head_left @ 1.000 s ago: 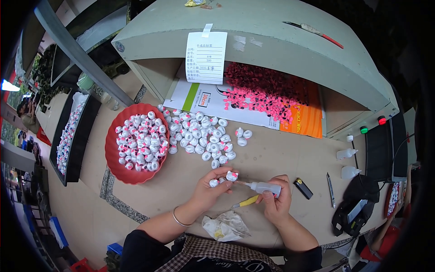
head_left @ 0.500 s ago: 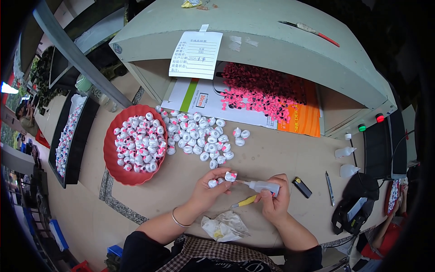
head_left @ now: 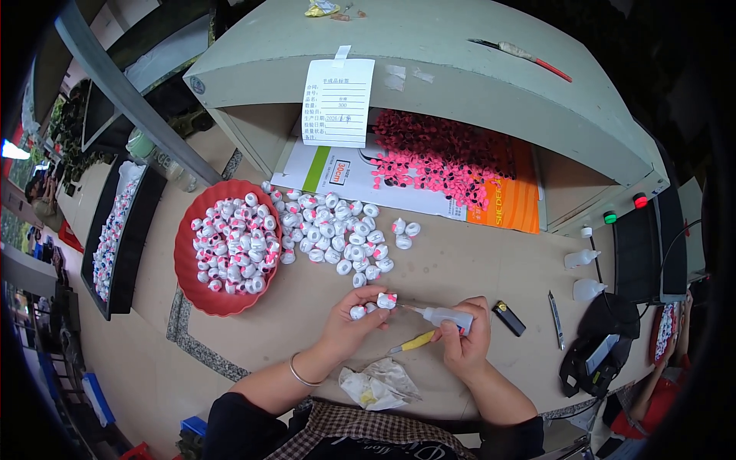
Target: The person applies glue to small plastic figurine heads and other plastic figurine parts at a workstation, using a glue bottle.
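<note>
My left hand [head_left: 345,322] is closed, pinching a small white figurine head [head_left: 387,300] with a pink patch between thumb and fingers. More white heads [head_left: 358,312] are tucked against its palm side. In my right hand [head_left: 469,349] is a squeeze bottle [head_left: 447,317], translucent white, lying nearly level. Its thin nozzle points left and reaches the pink side of the head; whether it touches, I cannot tell. A yellow-handled tool [head_left: 418,342] sticks out leftward below the bottle, apparently also held by the right fingers. Beyond the left hand lies a pile of white heads [head_left: 330,230].
A red scalloped bowl [head_left: 184,253] of heads stands left. Pink pieces [head_left: 429,172] lie on a printed sheet under the shelf [head_left: 429,84], with a paper label [head_left: 337,107] hanging there. Crumpled tissue [head_left: 379,383], a black lighter [head_left: 508,318], a pen-like tool [head_left: 556,318] and bottles [head_left: 589,289] surround my hands.
The hanging paper label has swung lower and slightly right. Both hands, the figurine head and the bottle stay almost in place.
</note>
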`<state>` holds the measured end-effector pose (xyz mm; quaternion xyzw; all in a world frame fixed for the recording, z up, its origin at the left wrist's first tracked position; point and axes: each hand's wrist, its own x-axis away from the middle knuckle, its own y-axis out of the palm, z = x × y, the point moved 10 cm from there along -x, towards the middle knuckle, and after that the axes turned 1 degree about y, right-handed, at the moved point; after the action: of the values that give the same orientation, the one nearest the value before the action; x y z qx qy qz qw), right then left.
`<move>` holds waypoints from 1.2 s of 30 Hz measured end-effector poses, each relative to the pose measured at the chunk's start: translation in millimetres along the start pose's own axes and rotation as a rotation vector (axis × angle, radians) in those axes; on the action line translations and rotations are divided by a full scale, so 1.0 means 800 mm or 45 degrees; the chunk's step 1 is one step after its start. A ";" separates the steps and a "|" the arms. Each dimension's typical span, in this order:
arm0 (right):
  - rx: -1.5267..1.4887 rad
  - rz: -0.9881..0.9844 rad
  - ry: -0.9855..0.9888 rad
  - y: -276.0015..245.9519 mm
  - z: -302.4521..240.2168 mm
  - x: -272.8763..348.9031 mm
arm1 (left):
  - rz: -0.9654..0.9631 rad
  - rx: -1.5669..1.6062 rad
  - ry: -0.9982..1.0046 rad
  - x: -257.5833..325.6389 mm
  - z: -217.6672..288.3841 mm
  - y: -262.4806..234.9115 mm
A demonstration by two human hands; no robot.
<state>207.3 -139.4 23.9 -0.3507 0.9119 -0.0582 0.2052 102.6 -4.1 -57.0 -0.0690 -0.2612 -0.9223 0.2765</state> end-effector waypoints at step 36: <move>-0.140 -0.002 0.050 0.013 -0.003 -0.002 | -0.015 -0.128 0.053 0.003 0.006 0.008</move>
<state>200.7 -130.5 24.3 -0.3608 0.9173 -0.0152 0.1675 104.4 -7.2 -49.1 -0.0621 -0.2091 -0.9371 0.2726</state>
